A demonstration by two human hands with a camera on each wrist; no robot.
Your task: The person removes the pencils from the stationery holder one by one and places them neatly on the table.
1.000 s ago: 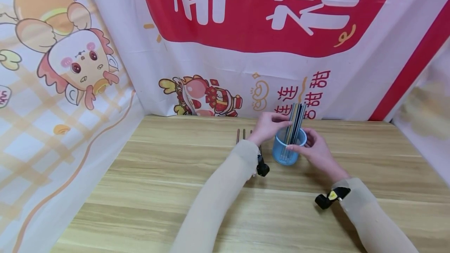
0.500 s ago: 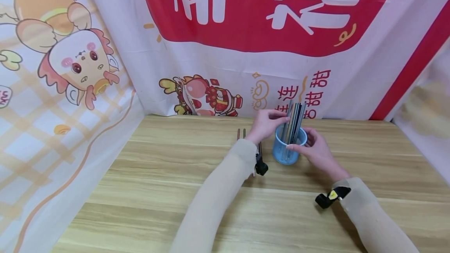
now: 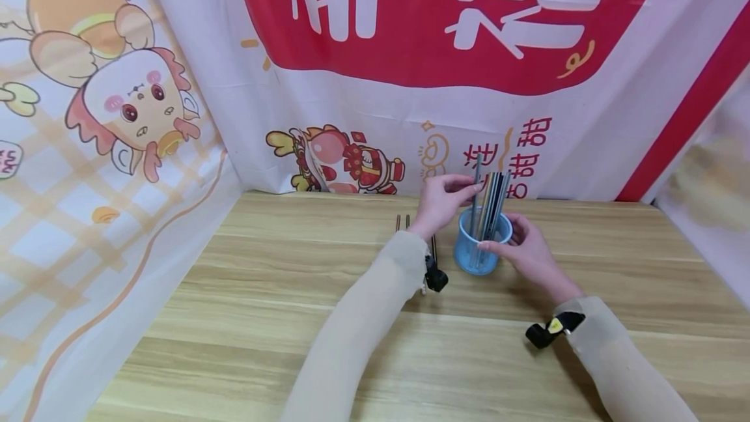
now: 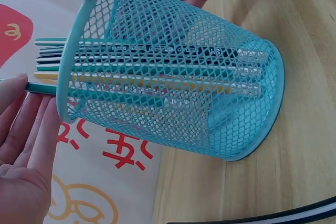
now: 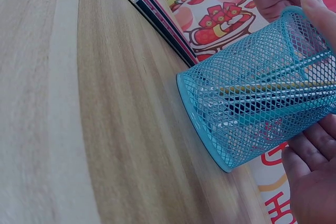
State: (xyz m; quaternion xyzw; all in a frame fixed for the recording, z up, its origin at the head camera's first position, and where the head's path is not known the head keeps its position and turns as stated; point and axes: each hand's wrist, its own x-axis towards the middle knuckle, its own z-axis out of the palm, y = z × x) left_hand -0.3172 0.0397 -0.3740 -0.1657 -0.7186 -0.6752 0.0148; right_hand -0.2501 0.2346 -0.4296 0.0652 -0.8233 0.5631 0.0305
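A blue mesh pencil cup (image 3: 469, 258) stands upright on the table, holding a bundle of several pencils (image 3: 495, 204), some dark, one yellow. My left hand (image 3: 441, 206) pinches a teal pencil (image 3: 478, 171) by its upper part. That pencil stands higher than the bundle, its lower part still inside the cup. My right hand (image 3: 527, 256) grips the cup at its right side, the thumb near the front of the rim. Through the mesh in the left wrist view, silvery ends of the pencils (image 4: 249, 72) show near the cup's base.
Several pencils (image 3: 435, 249) lie on the wooden table (image 3: 263, 292) left of the cup, partly hidden by my left arm. In the right wrist view, dark pencils (image 5: 157, 22) with white erasers lie beside the cup. A printed cloth (image 3: 351, 103) hangs behind the table.
My left hand has moved slightly up and left, drawing the teal pencil above and apart from the bundle. My right hand and the cup have stayed in place.
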